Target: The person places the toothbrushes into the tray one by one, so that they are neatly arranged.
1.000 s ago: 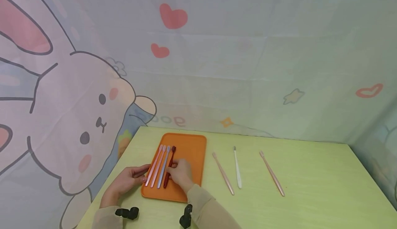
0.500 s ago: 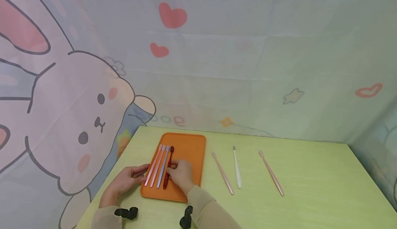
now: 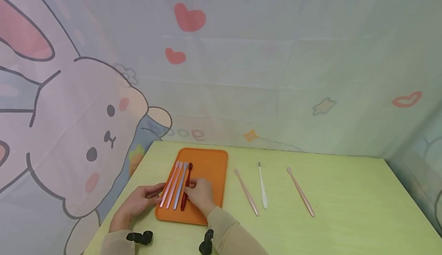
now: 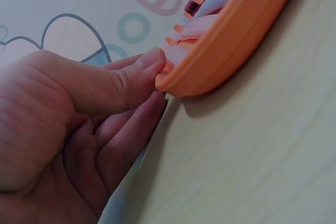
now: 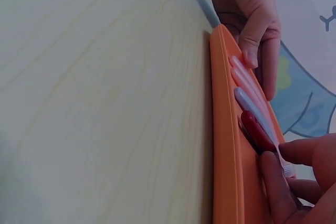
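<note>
An orange tray (image 3: 215,163) lies at the left of the table, bearing two pink toothbrushes (image 3: 169,186), a bluish one (image 3: 180,187) and a dark red toothbrush (image 3: 190,170), side by side. My right hand (image 3: 202,194) pinches the dark red toothbrush around its middle, close over the tray; the fingers hide part of its handle. At the tray's left rim is my left hand (image 3: 136,201). In the left wrist view its thumb (image 4: 152,59) presses on the rim while the other fingers stay outside, gripping the tray edge.
To the right of the tray, a pale pink toothbrush (image 3: 246,192), a white toothbrush (image 3: 263,186) and another pink toothbrush (image 3: 301,192) lie apart on the light yellow-green table (image 3: 359,201). Behind the table hangs a printed cloth (image 3: 241,74) with a rabbit.
The dark red toothbrush's head has shifted slightly left, nearer the bluish toothbrush, with my right hand still pinching it. My left hand stays at the tray rim. The whole view drifts slightly.
</note>
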A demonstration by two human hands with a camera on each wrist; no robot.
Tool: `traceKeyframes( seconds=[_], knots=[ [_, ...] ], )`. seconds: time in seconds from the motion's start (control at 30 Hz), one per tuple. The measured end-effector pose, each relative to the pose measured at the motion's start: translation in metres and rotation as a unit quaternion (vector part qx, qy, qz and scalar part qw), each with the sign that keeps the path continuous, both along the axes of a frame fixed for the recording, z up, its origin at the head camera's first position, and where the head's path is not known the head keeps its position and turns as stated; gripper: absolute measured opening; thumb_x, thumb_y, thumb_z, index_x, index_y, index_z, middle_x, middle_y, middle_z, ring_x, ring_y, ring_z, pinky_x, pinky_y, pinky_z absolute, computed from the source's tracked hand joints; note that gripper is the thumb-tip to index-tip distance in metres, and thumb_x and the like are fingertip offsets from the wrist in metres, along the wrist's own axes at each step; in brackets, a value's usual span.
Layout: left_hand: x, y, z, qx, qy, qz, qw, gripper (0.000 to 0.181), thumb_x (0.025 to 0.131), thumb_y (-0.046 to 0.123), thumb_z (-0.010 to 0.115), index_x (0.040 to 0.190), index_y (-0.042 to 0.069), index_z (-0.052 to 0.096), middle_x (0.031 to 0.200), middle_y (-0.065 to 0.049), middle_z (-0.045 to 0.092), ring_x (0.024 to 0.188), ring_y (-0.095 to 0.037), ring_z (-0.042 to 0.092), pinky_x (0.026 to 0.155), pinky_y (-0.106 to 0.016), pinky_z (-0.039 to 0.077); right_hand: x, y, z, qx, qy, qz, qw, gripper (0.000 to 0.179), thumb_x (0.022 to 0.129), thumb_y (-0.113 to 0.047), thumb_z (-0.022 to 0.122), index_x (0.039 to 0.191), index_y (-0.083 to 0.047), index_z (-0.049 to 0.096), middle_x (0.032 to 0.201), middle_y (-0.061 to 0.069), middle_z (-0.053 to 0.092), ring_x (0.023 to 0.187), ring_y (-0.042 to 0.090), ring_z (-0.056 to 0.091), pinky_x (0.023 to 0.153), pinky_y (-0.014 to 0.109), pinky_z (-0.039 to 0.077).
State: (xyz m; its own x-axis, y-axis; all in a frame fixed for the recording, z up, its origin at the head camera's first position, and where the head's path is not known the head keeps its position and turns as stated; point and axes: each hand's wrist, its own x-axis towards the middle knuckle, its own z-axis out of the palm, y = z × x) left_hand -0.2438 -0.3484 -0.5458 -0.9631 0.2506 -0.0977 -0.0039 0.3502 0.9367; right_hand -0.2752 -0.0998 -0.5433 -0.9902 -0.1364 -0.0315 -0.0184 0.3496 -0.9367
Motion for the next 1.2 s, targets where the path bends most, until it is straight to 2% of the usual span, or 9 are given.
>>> traceKeyframes(
  seconds=[0.2,0.4,0.63,0.73,0.87,1.0,1.2],
  knots=[
    [-0.001,-0.001,-0.001,0.005,0.008,-0.007,0.9999,0.056,0.101,0.001,0.070,0.152,-0.012,0.050,0.155,-0.031,0.050,0.142,-0.046,0.051,0.097,-0.016,0.052,0.004,0.005,0.006,0.026,0.009,0.013,0.9995,0.038,0.094,-0.012,0.081,0.126,0.008,0.075,0.091,-0.001,0.071,0.076,0.008,0.064,0.068,0.025,0.058],
    [0.001,0.000,0.001,-0.002,0.007,-0.006,1.0000,0.056,0.101,0.002,0.070,0.152,-0.013,0.051,0.154,-0.031,0.050,0.141,-0.046,0.051,0.097,-0.016,0.051,0.007,0.011,0.012,0.040,-0.002,0.035,0.9986,0.044,0.095,-0.014,0.081,0.131,0.009,0.071,0.103,0.007,0.075,0.088,0.012,0.065,0.083,0.034,0.061],
    [0.001,0.000,0.003,-0.007,0.011,-0.007,0.9999,0.056,0.100,0.001,0.071,0.150,-0.014,0.051,0.154,-0.032,0.050,0.140,-0.046,0.052,0.097,-0.015,0.051,0.005,0.016,0.010,0.049,-0.018,0.044,0.9976,0.043,0.097,-0.016,0.080,0.133,0.006,0.071,0.105,0.005,0.076,0.092,0.014,0.066,0.090,0.040,0.061],
    [0.001,0.001,0.003,-0.012,0.011,-0.002,0.9999,0.056,0.100,0.001,0.071,0.150,-0.014,0.052,0.153,-0.031,0.051,0.139,-0.044,0.054,0.098,-0.015,0.050,0.006,0.018,0.010,0.042,-0.026,0.045,0.9978,0.043,0.098,-0.017,0.078,0.134,0.005,0.071,0.111,0.007,0.076,0.096,0.015,0.066,0.092,0.040,0.061],
    [0.001,0.001,0.003,-0.023,0.006,0.004,0.9997,0.056,0.100,0.002,0.072,0.150,-0.014,0.051,0.153,-0.031,0.051,0.137,-0.042,0.057,0.097,-0.016,0.051,0.006,0.022,0.013,0.029,-0.029,0.053,0.9977,0.044,0.099,-0.016,0.076,0.137,0.006,0.069,0.116,0.010,0.075,0.098,0.015,0.066,0.091,0.038,0.060],
    [0.002,0.001,0.003,-0.016,-0.004,0.007,0.9998,0.057,0.100,0.001,0.072,0.151,-0.014,0.050,0.154,-0.031,0.050,0.137,-0.042,0.057,0.096,-0.015,0.052,0.007,0.028,0.016,0.013,-0.029,0.059,0.9977,0.045,0.099,-0.015,0.075,0.139,0.006,0.068,0.117,0.011,0.074,0.096,0.014,0.066,0.086,0.035,0.059],
    [0.001,0.002,0.002,-0.013,-0.006,0.002,0.9999,0.058,0.099,0.001,0.073,0.151,-0.013,0.050,0.154,-0.031,0.050,0.137,-0.040,0.057,0.096,-0.015,0.051,0.011,0.044,0.023,-0.057,-0.043,0.059,0.9957,0.044,0.097,-0.008,0.074,0.137,0.008,0.067,0.109,0.009,0.072,0.084,0.013,0.068,0.073,0.029,0.061]
  ],
)
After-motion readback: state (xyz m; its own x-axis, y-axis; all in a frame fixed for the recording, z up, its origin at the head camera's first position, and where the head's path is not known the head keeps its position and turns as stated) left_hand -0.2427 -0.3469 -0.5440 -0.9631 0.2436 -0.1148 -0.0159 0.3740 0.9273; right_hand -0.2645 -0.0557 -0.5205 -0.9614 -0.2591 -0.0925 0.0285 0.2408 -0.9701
